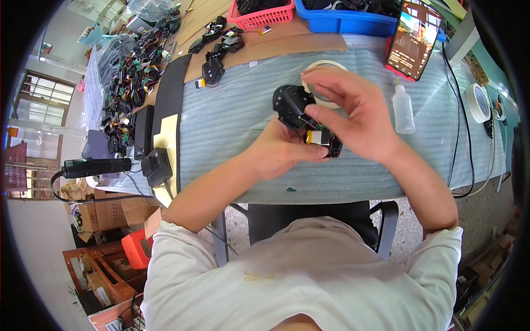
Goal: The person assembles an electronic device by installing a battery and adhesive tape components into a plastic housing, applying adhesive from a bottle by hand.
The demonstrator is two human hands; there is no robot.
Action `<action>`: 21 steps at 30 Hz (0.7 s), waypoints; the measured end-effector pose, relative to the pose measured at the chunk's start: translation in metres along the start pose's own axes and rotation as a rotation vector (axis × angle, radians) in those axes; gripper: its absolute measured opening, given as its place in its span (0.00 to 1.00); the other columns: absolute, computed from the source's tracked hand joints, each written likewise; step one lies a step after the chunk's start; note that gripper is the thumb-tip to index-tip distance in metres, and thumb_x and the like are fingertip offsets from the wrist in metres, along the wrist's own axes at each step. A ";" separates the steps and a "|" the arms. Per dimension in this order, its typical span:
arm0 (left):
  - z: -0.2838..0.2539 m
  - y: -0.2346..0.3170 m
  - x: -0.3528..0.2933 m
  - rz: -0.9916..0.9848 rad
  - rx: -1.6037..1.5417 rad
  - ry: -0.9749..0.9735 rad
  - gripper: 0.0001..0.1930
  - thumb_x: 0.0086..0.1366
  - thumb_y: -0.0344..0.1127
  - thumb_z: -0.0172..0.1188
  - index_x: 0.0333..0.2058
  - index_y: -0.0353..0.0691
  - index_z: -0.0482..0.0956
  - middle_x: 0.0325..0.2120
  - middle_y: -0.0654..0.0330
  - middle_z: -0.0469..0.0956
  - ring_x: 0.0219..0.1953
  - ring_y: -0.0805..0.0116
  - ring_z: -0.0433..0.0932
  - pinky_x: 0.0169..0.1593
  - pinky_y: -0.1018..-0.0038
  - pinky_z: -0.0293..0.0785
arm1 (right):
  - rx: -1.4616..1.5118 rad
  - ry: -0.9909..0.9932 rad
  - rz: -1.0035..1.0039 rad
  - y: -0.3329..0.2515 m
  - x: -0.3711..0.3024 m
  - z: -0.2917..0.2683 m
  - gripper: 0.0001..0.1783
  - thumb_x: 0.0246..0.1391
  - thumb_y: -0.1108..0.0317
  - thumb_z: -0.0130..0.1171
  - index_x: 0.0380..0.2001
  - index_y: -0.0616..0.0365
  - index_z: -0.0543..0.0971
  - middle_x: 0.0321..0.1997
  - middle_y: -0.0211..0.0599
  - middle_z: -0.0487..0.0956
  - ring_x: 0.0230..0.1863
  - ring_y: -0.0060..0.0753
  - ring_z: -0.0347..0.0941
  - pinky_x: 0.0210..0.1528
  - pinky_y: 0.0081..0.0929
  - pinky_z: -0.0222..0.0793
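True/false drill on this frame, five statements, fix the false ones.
1. The left hand holds an opened black plastic device with a silver-and-yellow battery pack. True.
2. The right hand grips the translucent white plastic bottle. False: the bottle is right of that hand, whose thumb is at the device.
3. The pink perforated plastic basket is left of the blue plastic bin. True.
4. The lit rectangular smartphone is left of both hands. False: it is to their right.
5. Pale blue-grey ridged sheeting covers the worktop under the hands. True.
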State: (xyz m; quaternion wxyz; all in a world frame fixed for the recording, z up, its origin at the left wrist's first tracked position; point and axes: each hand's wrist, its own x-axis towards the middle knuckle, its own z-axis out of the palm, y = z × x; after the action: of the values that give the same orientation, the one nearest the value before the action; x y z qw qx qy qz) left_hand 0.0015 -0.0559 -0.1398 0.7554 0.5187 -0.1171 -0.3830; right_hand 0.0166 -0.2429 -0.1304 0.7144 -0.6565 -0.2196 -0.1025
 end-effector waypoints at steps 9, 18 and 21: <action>-0.015 -0.012 0.000 0.274 -0.114 0.080 0.26 0.54 0.14 0.59 0.52 0.39 0.69 0.45 0.60 0.76 0.46 0.70 0.78 0.48 0.70 0.78 | -0.803 -0.385 -0.494 -0.015 -0.009 -0.005 0.18 0.32 0.73 0.69 0.34 0.55 0.80 0.44 0.35 0.70 0.43 0.41 0.68 0.44 0.34 0.70; -0.014 0.015 -0.001 0.195 -0.489 0.003 0.24 0.63 0.26 0.53 0.58 0.38 0.65 0.50 0.51 0.75 0.51 0.59 0.78 0.46 0.62 0.81 | -0.616 -0.290 -0.475 -0.030 0.003 -0.019 0.19 0.33 0.68 0.76 0.33 0.54 0.82 0.51 0.35 0.73 0.47 0.38 0.71 0.43 0.30 0.71; -0.023 0.002 0.005 0.276 -0.046 0.318 0.22 0.65 0.23 0.54 0.58 0.38 0.66 0.43 0.50 0.79 0.48 0.57 0.80 0.50 0.61 0.80 | -0.914 0.150 -0.790 -0.051 0.036 -0.060 0.16 0.38 0.66 0.75 0.33 0.54 0.82 0.47 0.36 0.79 0.41 0.32 0.77 0.37 0.26 0.73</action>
State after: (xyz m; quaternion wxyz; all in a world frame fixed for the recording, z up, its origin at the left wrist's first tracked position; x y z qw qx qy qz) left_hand 0.0187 -0.0433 -0.1491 0.8213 0.5342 -0.0575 -0.1918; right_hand 0.0370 -0.3030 -0.0707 0.2818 -0.7564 -0.3297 -0.4897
